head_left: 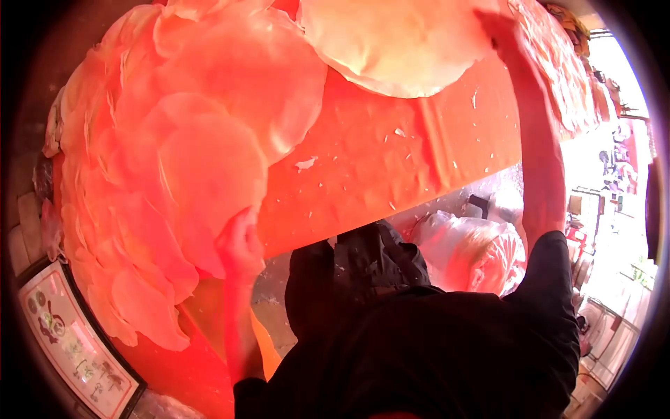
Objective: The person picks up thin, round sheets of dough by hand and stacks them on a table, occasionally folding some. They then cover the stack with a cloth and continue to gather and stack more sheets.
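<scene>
Large, thin, round sheets that look like flatbreads (209,140) overlap in a deep pile on the left of the orange-covered table. My left hand (239,241) is closed at the pile's lower right edge, its fingers curled against the rim of one sheet. At the top lies a paler round flatbread (398,42), flat on the orange cover (363,153). My right arm reaches far forward, and my right hand (499,28) is at that flatbread's right edge. Blur and glare hide how its fingers are set.
Further overlapping sheets (558,70) lie at the upper right. Small pale flakes (306,163) are scattered over the cover. Below the table's front edge sits a white plastic bag (467,251). A framed board (77,342) stands at lower left; shelves with goods line the bright right side.
</scene>
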Action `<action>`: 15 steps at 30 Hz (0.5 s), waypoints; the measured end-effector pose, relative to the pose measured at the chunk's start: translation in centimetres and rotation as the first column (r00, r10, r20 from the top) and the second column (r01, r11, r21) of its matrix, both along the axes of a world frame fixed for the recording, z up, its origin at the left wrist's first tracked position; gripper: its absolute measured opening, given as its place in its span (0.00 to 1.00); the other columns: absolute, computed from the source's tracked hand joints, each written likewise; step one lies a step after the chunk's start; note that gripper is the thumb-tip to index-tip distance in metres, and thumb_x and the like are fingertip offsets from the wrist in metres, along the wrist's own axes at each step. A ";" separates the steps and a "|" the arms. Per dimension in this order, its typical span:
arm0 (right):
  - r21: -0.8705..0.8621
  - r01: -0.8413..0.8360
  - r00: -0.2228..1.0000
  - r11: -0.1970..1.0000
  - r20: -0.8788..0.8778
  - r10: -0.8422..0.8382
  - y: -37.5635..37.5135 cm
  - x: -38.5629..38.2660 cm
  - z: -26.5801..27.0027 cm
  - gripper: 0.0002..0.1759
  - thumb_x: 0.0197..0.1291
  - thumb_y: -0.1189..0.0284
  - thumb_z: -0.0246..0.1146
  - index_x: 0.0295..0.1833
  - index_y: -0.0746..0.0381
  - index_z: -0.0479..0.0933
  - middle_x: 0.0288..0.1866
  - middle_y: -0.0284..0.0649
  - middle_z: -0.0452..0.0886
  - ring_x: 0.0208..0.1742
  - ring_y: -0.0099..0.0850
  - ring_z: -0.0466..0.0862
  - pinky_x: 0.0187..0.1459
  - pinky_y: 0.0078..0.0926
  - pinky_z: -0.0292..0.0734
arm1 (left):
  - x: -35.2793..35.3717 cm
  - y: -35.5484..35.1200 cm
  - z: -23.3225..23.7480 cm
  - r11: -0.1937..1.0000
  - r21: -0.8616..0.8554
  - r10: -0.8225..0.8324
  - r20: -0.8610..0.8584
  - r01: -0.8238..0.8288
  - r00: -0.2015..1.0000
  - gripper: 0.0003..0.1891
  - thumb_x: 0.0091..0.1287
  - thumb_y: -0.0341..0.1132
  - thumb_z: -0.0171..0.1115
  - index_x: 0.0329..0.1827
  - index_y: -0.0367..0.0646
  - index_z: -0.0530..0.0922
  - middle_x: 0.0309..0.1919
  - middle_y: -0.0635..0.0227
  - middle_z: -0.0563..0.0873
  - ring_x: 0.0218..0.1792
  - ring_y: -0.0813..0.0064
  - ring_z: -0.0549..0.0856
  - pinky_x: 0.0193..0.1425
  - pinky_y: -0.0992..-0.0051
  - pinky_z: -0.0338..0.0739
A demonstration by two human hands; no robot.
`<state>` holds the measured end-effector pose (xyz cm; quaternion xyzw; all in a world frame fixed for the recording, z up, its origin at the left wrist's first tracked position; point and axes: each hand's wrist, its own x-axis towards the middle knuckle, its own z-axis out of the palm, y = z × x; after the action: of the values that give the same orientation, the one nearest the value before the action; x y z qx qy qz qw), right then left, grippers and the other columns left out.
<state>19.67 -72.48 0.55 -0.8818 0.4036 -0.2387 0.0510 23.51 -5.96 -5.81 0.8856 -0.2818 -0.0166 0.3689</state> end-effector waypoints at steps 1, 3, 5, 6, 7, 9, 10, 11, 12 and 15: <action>-0.033 0.089 0.995 0.996 -0.053 -0.090 -0.8 -0.9 -1.2 0.23 0.62 0.57 0.66 0.54 0.64 0.80 0.39 0.39 0.85 0.39 0.28 0.83 0.42 0.29 0.79 | -0.6 -1.1 0.1 0.999 -0.046 -0.010 -0.016 0.009 1.000 0.09 0.66 0.26 0.61 0.48 0.36 0.83 0.38 0.52 0.88 0.39 0.55 0.88 0.45 0.65 0.82; -0.058 0.099 0.994 0.993 -0.036 -0.101 2.9 -1.9 -3.3 0.25 0.64 0.57 0.65 0.58 0.64 0.79 0.42 0.38 0.84 0.41 0.28 0.83 0.44 0.29 0.79 | -2.3 -3.0 0.4 0.993 -0.121 -0.008 -0.051 0.002 0.999 0.09 0.65 0.25 0.61 0.47 0.37 0.83 0.38 0.52 0.87 0.39 0.55 0.88 0.45 0.64 0.83; 0.423 -0.472 0.851 0.774 0.448 0.274 15.7 -1.8 -7.3 0.29 0.63 0.56 0.67 0.59 0.68 0.77 0.39 0.44 0.86 0.40 0.34 0.87 0.38 0.26 0.81 | -4.1 -5.4 0.6 0.985 -0.171 -0.025 -0.037 0.019 0.999 0.09 0.64 0.24 0.63 0.47 0.41 0.83 0.39 0.56 0.88 0.39 0.58 0.89 0.43 0.67 0.83; 0.852 -0.425 0.905 0.307 0.401 0.142 21.8 -2.2 -5.0 0.24 0.66 0.58 0.63 0.58 0.66 0.77 0.45 0.48 0.85 0.48 0.38 0.86 0.50 0.36 0.82 | -4.7 -6.3 0.4 0.980 -0.196 -0.042 -0.099 0.022 0.994 0.09 0.64 0.24 0.63 0.46 0.42 0.83 0.39 0.58 0.88 0.39 0.59 0.89 0.43 0.68 0.83; 0.982 -0.186 0.981 0.041 0.183 0.069 27.7 -0.9 -4.0 0.27 0.68 0.53 0.60 0.57 0.66 0.77 0.45 0.48 0.85 0.45 0.38 0.86 0.48 0.36 0.82 | -5.0 -7.0 0.4 0.982 -0.183 -0.067 -0.094 0.049 0.993 0.09 0.64 0.24 0.63 0.46 0.42 0.83 0.40 0.58 0.88 0.39 0.58 0.88 0.43 0.67 0.83; 0.925 -0.045 0.991 -0.376 0.089 0.103 34.5 -0.9 -7.8 0.33 0.69 0.44 0.55 0.57 0.66 0.77 0.45 0.46 0.85 0.42 0.37 0.85 0.46 0.37 0.82 | -5.6 -7.6 -0.3 0.976 -0.177 -0.151 -0.133 0.126 0.980 0.12 0.63 0.26 0.64 0.50 0.41 0.82 0.43 0.58 0.87 0.41 0.58 0.88 0.45 0.67 0.83; 0.925 -0.126 0.958 -0.359 0.207 0.198 36.5 -0.7 -7.6 0.33 0.69 0.44 0.54 0.57 0.66 0.77 0.48 0.43 0.84 0.43 0.33 0.85 0.46 0.34 0.82 | -5.9 -7.6 -0.4 0.970 -0.183 -0.192 -0.184 0.158 0.964 0.14 0.63 0.28 0.64 0.52 0.40 0.81 0.45 0.56 0.87 0.44 0.58 0.88 0.48 0.68 0.82; 0.916 -0.096 0.934 -0.390 0.218 0.283 36.8 -0.8 -11.2 0.32 0.69 0.46 0.57 0.60 0.66 0.77 0.51 0.43 0.84 0.50 0.32 0.84 0.50 0.35 0.82 | -5.8 -7.3 -0.6 0.964 -0.222 -0.194 -0.226 0.144 0.955 0.15 0.64 0.29 0.65 0.54 0.38 0.80 0.47 0.55 0.86 0.47 0.58 0.87 0.51 0.67 0.81; 0.875 -0.173 0.934 -0.452 0.292 0.207 37.5 -0.9 -10.8 0.32 0.70 0.47 0.57 0.60 0.66 0.77 0.51 0.42 0.84 0.50 0.31 0.84 0.50 0.35 0.82 | -5.6 -6.9 -0.8 0.957 -0.261 -0.196 -0.264 0.125 0.944 0.17 0.64 0.30 0.65 0.56 0.37 0.79 0.49 0.53 0.84 0.50 0.58 0.86 0.55 0.66 0.80; 0.732 -0.322 0.904 -0.601 0.426 0.033 39.8 -1.4 -8.3 0.29 0.71 0.50 0.56 0.60 0.65 0.77 0.52 0.40 0.84 0.51 0.30 0.84 0.53 0.34 0.82 | -5.0 -6.8 -0.8 0.907 -0.395 -0.074 -0.493 -0.147 0.867 0.23 0.65 0.33 0.65 0.62 0.33 0.75 0.54 0.50 0.81 0.57 0.58 0.82 0.62 0.63 0.76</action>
<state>18.27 -32.66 -7.71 -0.4047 0.2023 0.1841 0.8726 18.52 -12.76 -6.61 0.7561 -0.1569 -0.1760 0.6105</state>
